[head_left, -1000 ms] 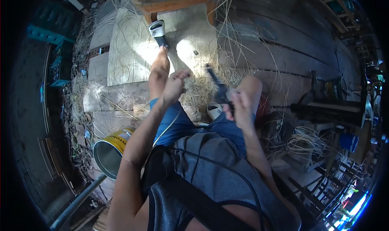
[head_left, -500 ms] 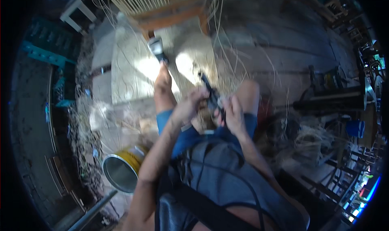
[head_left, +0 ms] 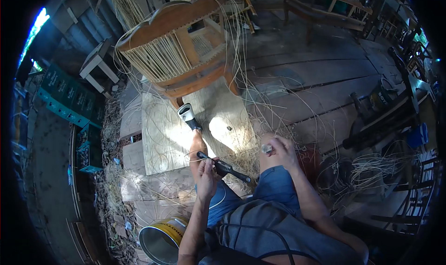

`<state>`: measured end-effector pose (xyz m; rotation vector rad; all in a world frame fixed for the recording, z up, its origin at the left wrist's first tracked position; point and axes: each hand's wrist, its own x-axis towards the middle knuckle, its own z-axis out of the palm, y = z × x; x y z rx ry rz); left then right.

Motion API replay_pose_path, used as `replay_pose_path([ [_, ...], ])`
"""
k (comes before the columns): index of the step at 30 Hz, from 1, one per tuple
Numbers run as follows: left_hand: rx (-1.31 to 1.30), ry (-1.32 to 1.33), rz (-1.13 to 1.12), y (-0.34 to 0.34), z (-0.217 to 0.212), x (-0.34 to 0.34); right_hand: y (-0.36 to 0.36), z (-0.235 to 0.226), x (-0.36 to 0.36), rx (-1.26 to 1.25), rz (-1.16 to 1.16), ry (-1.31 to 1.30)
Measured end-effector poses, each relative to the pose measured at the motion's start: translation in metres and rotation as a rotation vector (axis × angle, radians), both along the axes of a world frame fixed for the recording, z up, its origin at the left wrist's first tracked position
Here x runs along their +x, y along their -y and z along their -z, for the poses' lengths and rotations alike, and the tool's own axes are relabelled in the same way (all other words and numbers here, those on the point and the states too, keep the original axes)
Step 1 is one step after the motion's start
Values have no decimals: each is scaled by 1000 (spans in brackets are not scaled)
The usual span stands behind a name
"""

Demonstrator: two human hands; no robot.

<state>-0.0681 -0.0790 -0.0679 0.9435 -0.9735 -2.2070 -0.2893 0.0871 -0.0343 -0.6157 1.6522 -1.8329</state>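
My left hand (head_left: 206, 177) is closed on a long black hand tool (head_left: 227, 168), which slants down to the right over my lap. A thin pale strand is also at its fingers. My right hand (head_left: 284, 152), over my right knee, pinches a small greyish, see-through piece (head_left: 266, 149) whose kind I cannot make out. Ahead stands a wooden chair (head_left: 186, 79) with pale cane strands strung across part of its back. Loose strands hang down its right side. My left foot, in a light shoe (head_left: 186, 112), rests by a chair leg.
A pale board (head_left: 160, 139) lies under the chair on the plank floor, with dry fibre scraps around. A yellow bucket (head_left: 173, 228) stands beside my left arm. Green crates (head_left: 69, 95) are stacked at left. Cane coils (head_left: 371, 169) and a blue container (head_left: 417, 135) are at right.
My hands were close together at the black tool; now they are apart. The right has moved right with the small piece, while the left keeps the tool. The view has tilted up.
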Motion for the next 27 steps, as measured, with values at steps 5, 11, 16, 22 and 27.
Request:
replay_pose_path([
  [5,-294,75,13,-2,19,-12,18,22,34,151,-105,-49],
  [11,-83,-47,74,-14,-21,-27,41,7,37,55,-345,38],
  [16,-221,54,33,-20,-14,-19,53,22,59,206,-416,128],
  [22,-464,-11,214,-24,-36,-25,24,27,70,120,-670,655],
  [27,-871,367,-97,21,-90,10,-9,31,37,297,-447,519],
])
